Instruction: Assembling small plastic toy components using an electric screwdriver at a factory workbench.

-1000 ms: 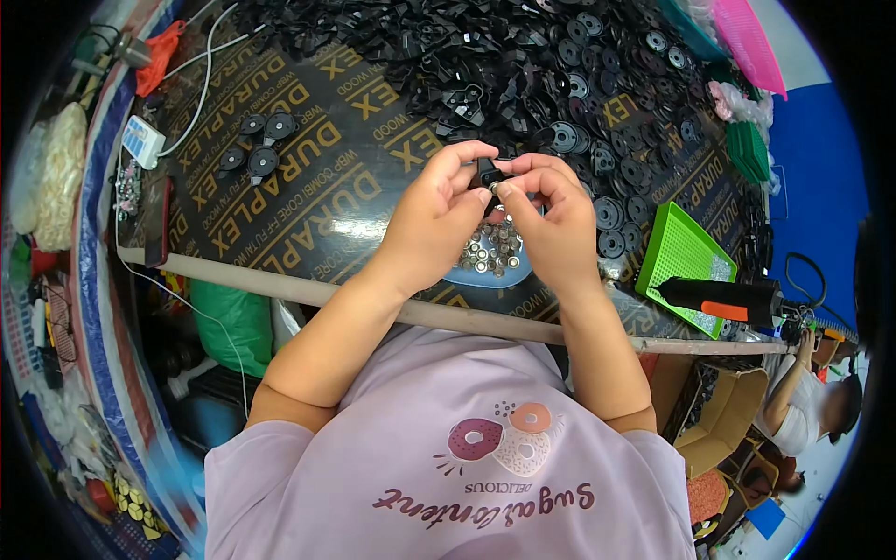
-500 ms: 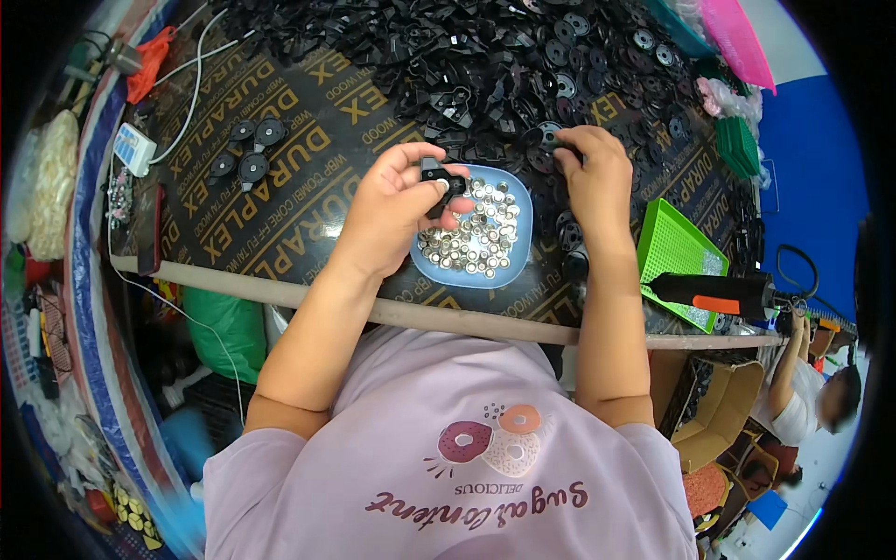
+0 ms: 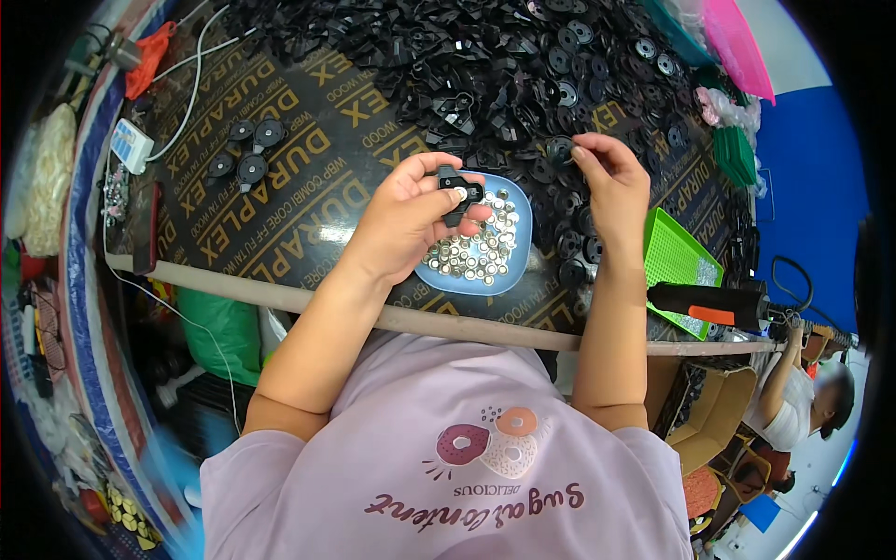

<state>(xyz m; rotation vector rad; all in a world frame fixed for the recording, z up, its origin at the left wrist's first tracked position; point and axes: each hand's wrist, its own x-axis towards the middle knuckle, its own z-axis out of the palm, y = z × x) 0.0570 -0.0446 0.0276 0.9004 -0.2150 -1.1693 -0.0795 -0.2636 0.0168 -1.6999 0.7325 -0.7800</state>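
And there's the change: the hands, together over the black part a second ago, are now apart! The left hand grips that part above the blue tray, thumb beside its round metal piece, while the right hand has swung out to the heap and pinches a black disc. Attention, it seems, has passed from metal to disc. Loose metal caps fill the tray; the green basket holds small clear bits.
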